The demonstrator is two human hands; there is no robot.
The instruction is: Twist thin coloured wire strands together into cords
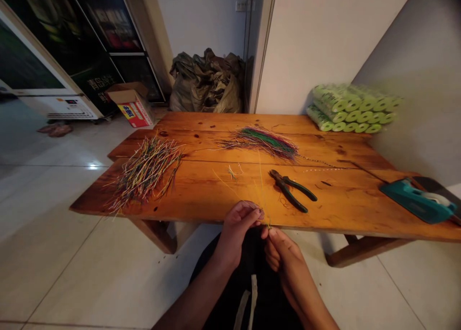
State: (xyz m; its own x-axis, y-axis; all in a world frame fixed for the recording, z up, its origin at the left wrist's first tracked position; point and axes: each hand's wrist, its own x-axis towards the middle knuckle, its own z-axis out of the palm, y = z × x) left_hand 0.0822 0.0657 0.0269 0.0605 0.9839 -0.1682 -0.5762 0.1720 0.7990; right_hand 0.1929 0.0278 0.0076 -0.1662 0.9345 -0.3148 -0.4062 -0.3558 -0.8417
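Observation:
Thin yellow wires (260, 183) fan upward from between my two hands at the table's front edge. My left hand (240, 231) is closed, its thumb and fingertips pinching the wires. Just to its right, my right hand (283, 250) pinches their lower end between thumb and forefinger. Beyond my right hand lie cutting pliers (291, 188) with dark green handles, jaws pointing away to the left. A few short wire scraps (232, 172) rest in front of my left hand. A loose heap of multicoloured wires (149, 169) is at the left, and a neater coloured wire bundle (266, 141) farther back.
A teal tape dispenser (418, 200) stands at the right of the wooden table (205, 195). Green-wrapped rolls (351, 109) are stacked at the back right. On the floor behind are a cardboard box (131, 106) and a large crumpled sack (209, 82).

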